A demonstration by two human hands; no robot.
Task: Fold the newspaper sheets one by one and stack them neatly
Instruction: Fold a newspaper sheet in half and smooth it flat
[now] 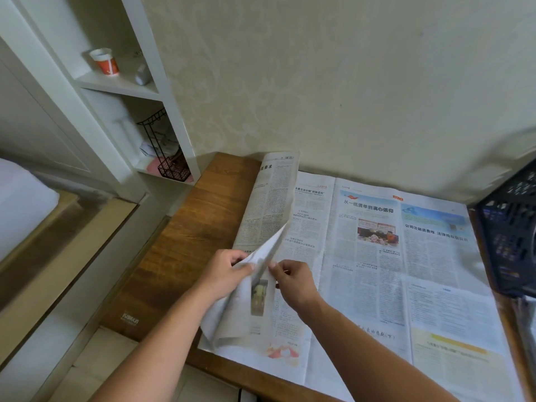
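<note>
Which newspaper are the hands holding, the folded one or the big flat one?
The folded newspaper on the left. Both the left hand and right hand pinch its lifted corner; the open newspaper lies flat underneath.

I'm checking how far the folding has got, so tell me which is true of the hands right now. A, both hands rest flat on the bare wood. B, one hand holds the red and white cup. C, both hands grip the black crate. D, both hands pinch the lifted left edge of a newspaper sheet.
D: the left hand and right hand both pinch the raised edge of the newspaper sheet above the table.
</note>
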